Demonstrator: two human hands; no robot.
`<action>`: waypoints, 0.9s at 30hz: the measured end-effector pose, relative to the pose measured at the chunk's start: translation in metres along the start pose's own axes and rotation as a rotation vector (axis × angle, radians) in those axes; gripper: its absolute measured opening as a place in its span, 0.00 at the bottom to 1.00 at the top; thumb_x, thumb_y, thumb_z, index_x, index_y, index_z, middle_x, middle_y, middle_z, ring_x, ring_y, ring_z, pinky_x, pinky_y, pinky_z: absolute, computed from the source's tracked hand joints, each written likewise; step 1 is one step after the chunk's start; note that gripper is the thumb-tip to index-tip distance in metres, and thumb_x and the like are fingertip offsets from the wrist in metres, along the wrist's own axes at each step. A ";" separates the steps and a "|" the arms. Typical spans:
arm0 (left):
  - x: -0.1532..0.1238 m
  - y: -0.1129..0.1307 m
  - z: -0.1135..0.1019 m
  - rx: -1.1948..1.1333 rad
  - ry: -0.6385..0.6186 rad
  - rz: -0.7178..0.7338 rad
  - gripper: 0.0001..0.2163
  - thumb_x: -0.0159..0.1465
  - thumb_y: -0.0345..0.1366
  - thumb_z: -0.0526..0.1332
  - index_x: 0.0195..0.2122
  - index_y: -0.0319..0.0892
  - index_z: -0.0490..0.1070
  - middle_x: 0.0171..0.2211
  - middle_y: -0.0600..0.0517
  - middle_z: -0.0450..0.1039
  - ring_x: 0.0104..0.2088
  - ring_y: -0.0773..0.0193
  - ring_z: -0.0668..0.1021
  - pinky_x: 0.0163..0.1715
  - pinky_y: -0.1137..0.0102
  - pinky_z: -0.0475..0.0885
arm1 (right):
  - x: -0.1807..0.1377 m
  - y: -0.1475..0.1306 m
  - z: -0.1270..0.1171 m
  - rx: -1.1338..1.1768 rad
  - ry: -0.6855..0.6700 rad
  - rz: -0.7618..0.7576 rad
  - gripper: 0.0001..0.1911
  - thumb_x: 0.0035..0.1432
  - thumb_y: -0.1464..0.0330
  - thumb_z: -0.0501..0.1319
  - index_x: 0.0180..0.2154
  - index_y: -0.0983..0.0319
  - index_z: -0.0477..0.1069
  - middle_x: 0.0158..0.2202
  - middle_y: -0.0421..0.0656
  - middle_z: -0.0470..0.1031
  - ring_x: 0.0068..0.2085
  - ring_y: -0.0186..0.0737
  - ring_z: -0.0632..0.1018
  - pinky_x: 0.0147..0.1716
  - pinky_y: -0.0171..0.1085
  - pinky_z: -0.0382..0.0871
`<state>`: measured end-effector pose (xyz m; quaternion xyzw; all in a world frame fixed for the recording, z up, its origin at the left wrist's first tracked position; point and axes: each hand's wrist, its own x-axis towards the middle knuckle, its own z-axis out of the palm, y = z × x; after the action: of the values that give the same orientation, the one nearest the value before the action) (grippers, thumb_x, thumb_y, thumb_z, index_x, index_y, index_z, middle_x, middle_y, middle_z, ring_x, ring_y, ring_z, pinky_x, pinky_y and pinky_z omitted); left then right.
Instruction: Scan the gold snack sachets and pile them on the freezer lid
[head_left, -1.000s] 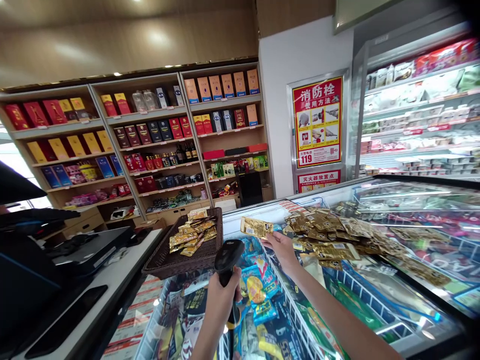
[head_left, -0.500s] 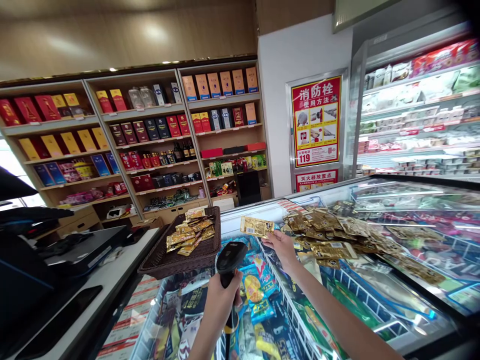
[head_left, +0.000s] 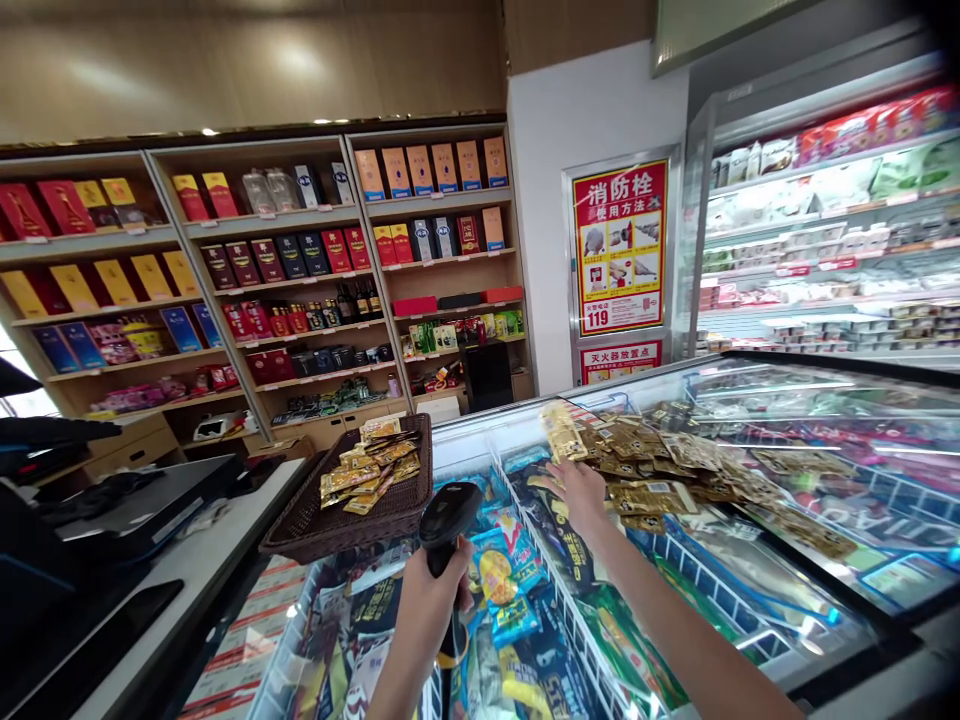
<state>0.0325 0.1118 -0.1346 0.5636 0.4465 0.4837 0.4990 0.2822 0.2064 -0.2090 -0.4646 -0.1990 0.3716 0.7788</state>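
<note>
My left hand (head_left: 433,598) is wrapped round the handle of a black barcode scanner (head_left: 450,512), its head pointing forward over the freezer. My right hand (head_left: 581,492) is at the near left edge of a loose pile of gold packets (head_left: 651,448) on the freezer's glass top. At its fingertips is one gold packet (head_left: 564,434), smeared by motion and standing up at a tilt. To the left, a brown woven basket (head_left: 300,522) holds several more gold packets (head_left: 371,468).
Below the glass of the chest freezer (head_left: 465,440) lie wire baskets with bagged frozen goods. A counter (head_left: 217,560) with dark equipment runs along the left. Shelves of boxes (head_left: 300,255), a red fire-hydrant sign (head_left: 621,250) and a refrigerated display case (head_left: 825,220) stand behind.
My right hand has carried the gold packet rightward to the pile, turning it from flat to upright. The scanner stays in my left hand. The view has shifted slightly.
</note>
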 end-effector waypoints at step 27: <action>0.003 0.003 -0.017 -0.126 0.027 0.097 0.18 0.54 0.51 0.71 0.28 0.41 0.71 0.15 0.58 0.66 0.14 0.68 0.69 0.17 0.72 0.63 | -0.082 0.034 0.032 -0.628 -0.542 -0.482 0.13 0.62 0.57 0.58 0.37 0.57 0.76 0.34 0.45 0.81 0.36 0.46 0.80 0.39 0.39 0.71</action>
<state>0.0159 0.1170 -0.1302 0.5453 0.3942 0.5420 0.5034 0.1951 0.1721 -0.2199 -0.5043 -0.5998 0.2101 0.5847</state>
